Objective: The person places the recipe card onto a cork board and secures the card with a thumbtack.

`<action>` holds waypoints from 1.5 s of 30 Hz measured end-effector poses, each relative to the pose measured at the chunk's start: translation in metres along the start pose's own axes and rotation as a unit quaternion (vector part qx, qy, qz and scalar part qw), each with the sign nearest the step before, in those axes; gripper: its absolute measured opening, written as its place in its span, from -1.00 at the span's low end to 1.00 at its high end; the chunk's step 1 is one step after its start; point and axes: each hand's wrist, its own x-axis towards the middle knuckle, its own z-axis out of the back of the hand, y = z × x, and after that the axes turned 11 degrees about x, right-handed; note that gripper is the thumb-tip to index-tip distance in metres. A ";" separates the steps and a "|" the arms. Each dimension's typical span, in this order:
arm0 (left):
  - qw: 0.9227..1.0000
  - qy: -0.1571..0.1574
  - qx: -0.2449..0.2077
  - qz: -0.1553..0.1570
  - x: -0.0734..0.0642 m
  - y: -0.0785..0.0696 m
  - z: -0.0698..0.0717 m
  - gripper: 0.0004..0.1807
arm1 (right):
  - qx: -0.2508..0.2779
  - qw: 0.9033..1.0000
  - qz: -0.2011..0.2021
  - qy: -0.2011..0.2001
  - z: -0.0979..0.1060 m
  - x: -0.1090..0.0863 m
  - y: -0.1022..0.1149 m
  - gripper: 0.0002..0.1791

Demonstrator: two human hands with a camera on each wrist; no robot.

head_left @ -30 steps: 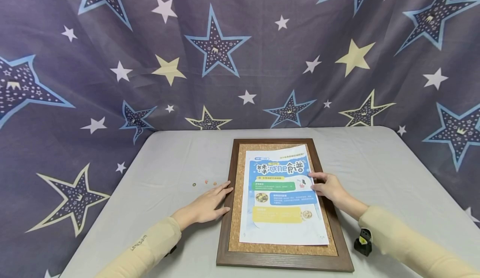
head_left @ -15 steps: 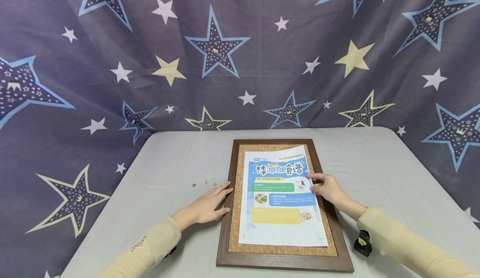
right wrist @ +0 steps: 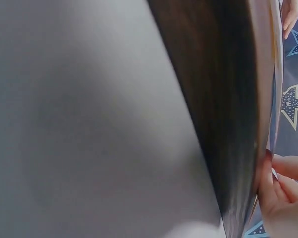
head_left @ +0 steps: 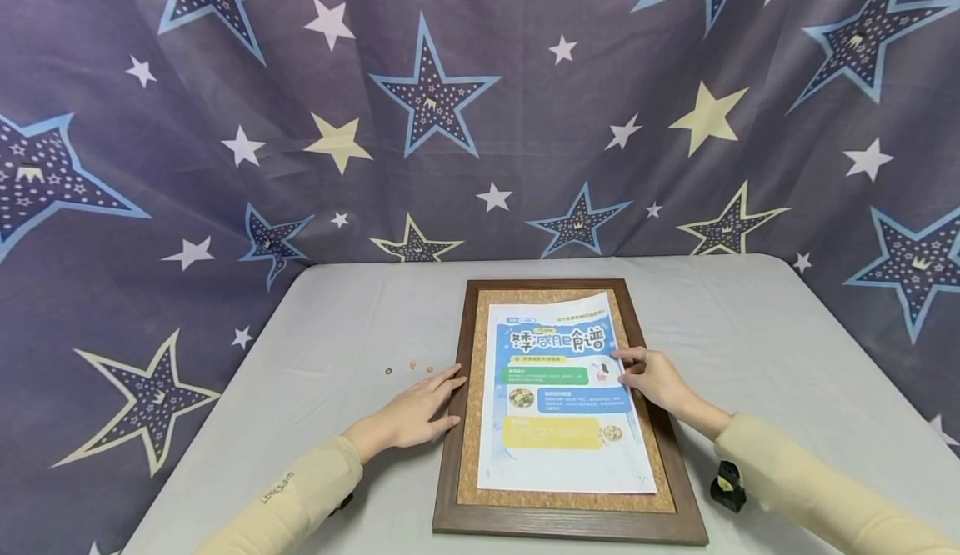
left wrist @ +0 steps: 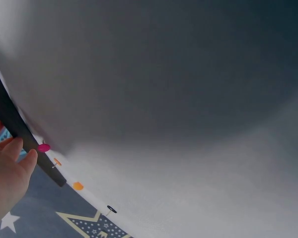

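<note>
A framed cork board (head_left: 562, 520) with a dark brown wooden rim lies flat on the table. On the cork rests a printed paper sheet (head_left: 566, 473) with blue, green and yellow blocks, slightly tilted. My right hand (head_left: 655, 376) pinches the sheet's right edge between thumb and fingers; in the right wrist view that hand (right wrist: 288, 191) is at the paper's edge above the wooden rim. My left hand (head_left: 411, 409) touches the left side of the rim with spread fingertips. In the left wrist view, a pink thumbtack (left wrist: 43, 148) appears beside the left hand's fingers.
Several thumbtacks lie on the grey table left of the board, among them a dark one (head_left: 388, 371) and an orange one (head_left: 430, 368). A star-patterned curtain (head_left: 480, 105) hangs behind the table. The table cover (head_left: 352, 313) extends on both sides of the board.
The paper sheet has shifted slightly to the left on the cork, with the right hand moving along with it. The left hand stays at the rim.
</note>
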 end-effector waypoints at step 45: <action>1.000 0.009 -0.004 -0.004 0.000 0.000 0.001 -0.36 | -0.223 0.949 0.165 0.148 0.016 -0.019 0.001 -0.32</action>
